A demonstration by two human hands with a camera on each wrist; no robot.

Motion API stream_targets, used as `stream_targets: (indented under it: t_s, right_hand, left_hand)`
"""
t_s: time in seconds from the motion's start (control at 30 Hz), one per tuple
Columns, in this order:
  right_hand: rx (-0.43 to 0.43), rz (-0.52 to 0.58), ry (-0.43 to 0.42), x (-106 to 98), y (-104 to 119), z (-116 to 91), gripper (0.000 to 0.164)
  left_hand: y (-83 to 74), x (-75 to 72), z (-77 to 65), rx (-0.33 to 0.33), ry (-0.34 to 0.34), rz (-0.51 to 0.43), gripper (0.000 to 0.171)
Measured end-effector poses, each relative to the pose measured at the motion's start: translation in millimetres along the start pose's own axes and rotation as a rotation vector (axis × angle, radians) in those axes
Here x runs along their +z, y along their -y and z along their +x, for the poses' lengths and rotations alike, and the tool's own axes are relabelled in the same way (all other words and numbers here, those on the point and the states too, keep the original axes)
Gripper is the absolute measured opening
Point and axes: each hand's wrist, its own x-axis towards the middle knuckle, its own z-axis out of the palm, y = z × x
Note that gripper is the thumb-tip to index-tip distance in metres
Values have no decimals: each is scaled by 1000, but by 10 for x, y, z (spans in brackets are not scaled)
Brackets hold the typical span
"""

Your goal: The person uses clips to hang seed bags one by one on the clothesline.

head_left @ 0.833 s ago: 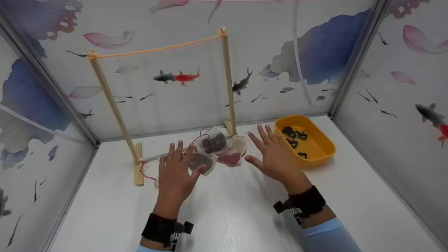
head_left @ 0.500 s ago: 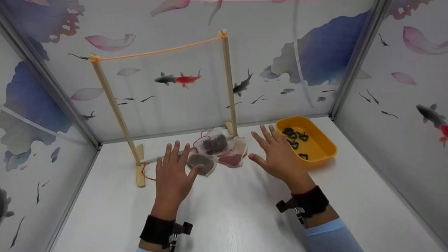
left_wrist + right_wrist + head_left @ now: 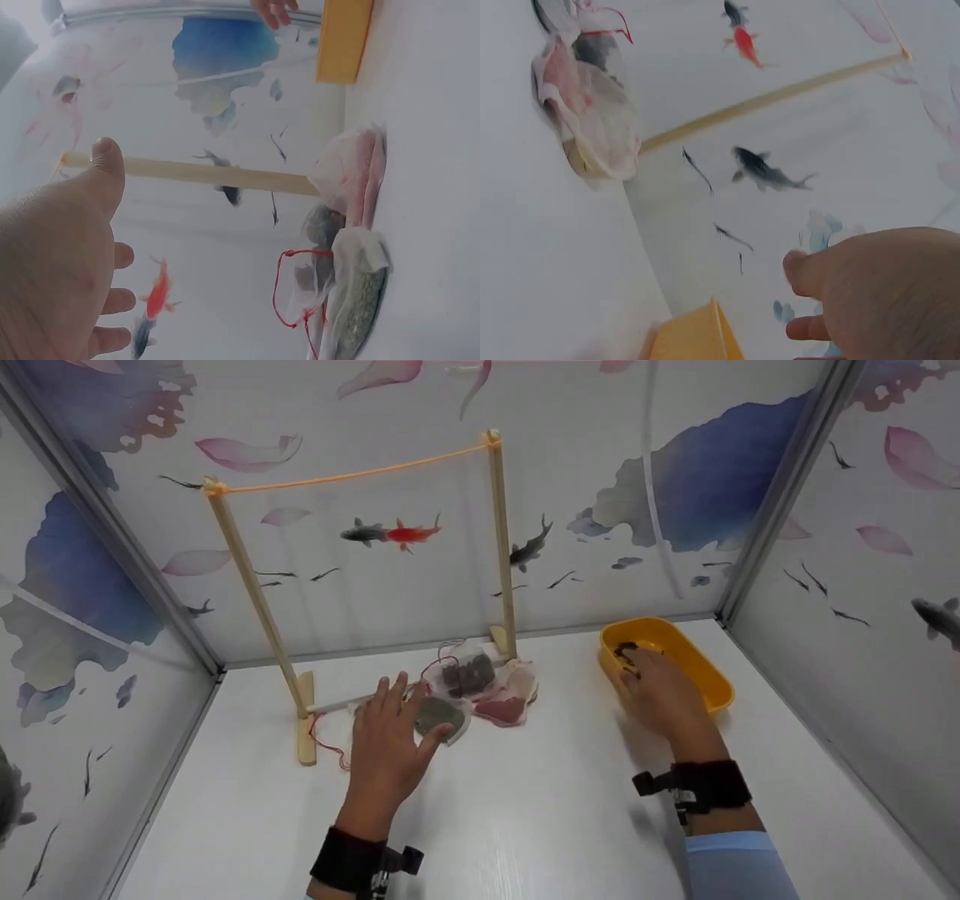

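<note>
My left hand [image 3: 390, 750] is held over the white table with fingers and thumb spread, holding nothing. Just beyond it lie several drawstring sachets: one with grey-green filling [image 3: 435, 718], one with dark chunks [image 3: 469, 675] and one with reddish filling [image 3: 501, 709]. My right hand [image 3: 667, 694] hangs over the yellow tray [image 3: 721, 701], fingertips pointing down at small dark clip-like pieces [image 3: 627, 648], partly hidden by the hand. In the right wrist view, the thumb [image 3: 799, 271] and a finger stand apart above the tray's corner [image 3: 694, 337], with nothing visible between them.
Behind the sachets stands a wooden frame with two posts [image 3: 255, 600] and an orange string [image 3: 345, 478] tied across the top. A red cord [image 3: 330, 742] trails near its left foot [image 3: 306, 742]. Printed panels [image 3: 420, 585] wall the table at the back and sides.
My right hand has moved right from beside the tray to over it, its fingers now pointing down. The left hand stays spread near the sachets. The view has shifted slightly.
</note>
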Motion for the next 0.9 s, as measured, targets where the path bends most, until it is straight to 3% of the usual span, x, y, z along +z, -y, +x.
stream_targets:
  t_s: [0.13, 0.3, 0.4, 0.5, 0.63, 0.67, 0.8, 0.9]
  right_hand:
    - [101, 65, 79, -24, -271, 44, 55]
    - [172, 48, 139, -65, -486, 158, 58]
    - [204, 57, 163, -85, -532, 206, 51]
    - [295, 357, 178, -121, -507, 177, 60]
    - [476, 1084, 202, -191, -428, 103, 92]
    - [510, 1201, 213, -210, -405, 89, 94]
    - [627, 1472, 244, -266, -358, 61, 98]
    - [627, 1406, 207, -247, -358, 71, 100]
  left_hand:
    - [-139, 137, -45, 71, 48, -25, 84]
    - [-310, 326, -77, 158, 196, -25, 81]
    - [-411, 420, -101, 193, 282, -35, 77]
    - [-499, 480, -140, 220, 336, -32, 73]
    - [-575, 534, -188, 247, 379, -15, 72]
    - [-585, 541, -197, 250, 384, -15, 71]
    - [-599, 552, -207, 257, 385, -6, 71]
    - [-590, 548, -198, 260, 377, -1, 71]
